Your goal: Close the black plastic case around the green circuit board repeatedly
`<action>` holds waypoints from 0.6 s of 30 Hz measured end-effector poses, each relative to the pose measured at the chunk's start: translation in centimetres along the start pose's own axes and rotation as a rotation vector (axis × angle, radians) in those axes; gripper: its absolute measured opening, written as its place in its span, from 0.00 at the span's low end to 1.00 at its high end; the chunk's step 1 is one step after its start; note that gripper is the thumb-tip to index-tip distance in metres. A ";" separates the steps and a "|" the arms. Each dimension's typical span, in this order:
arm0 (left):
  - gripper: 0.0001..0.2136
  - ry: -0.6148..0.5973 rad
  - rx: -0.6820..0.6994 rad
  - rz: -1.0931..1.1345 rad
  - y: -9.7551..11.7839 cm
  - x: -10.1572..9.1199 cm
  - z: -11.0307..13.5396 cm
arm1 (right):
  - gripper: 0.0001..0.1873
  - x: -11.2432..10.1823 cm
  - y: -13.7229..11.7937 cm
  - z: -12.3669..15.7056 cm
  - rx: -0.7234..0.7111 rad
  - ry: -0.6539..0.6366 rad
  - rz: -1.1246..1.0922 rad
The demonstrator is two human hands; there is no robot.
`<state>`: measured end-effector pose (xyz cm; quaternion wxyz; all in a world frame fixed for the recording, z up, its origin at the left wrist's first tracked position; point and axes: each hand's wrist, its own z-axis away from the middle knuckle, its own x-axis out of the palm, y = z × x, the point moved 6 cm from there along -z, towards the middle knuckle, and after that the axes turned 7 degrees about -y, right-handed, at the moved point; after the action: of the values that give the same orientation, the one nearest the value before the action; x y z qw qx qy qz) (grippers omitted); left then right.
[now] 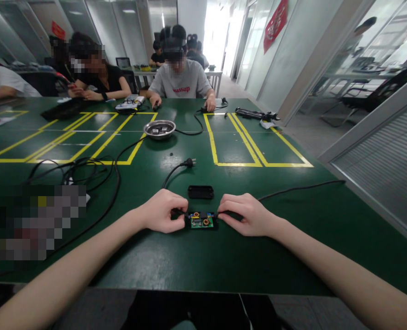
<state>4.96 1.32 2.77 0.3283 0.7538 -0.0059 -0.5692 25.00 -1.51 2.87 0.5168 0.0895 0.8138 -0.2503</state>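
Observation:
An open black plastic case with a green circuit board [202, 222] lies on the table in front of me; copper-wound rings and coloured wires show on the board. At the case's left end, my left hand [165, 211] pinches the black power cable [170, 174], whose plug [190, 162] lies beyond the hand. My right hand [248, 214] is closed on a second black cable [299, 187] at the right end, and that cable trails off to the right. Just behind the case rests a black plastic cover [201, 191], its hollow side up. My fingers partly hide both cable entries.
A metal bowl [159, 129] with small metal parts stands farther back. Tangled black cables [75, 172] and a blurred-out item lie at left. Yellow tape marks the green table [148, 261]. Across it, a person in a grey shirt [181, 80] handles black items; others sit at left.

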 end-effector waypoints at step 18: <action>0.01 0.044 -0.137 -0.063 -1.1 0.3 -0.3 | 0.12 1.4 2.9 0.1 0.240 -0.098 0.054</action>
<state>4.92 2.22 1.96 0.3609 0.7418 0.0640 -0.5616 25.60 0.74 0.71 0.5479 0.1602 0.7490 -0.3362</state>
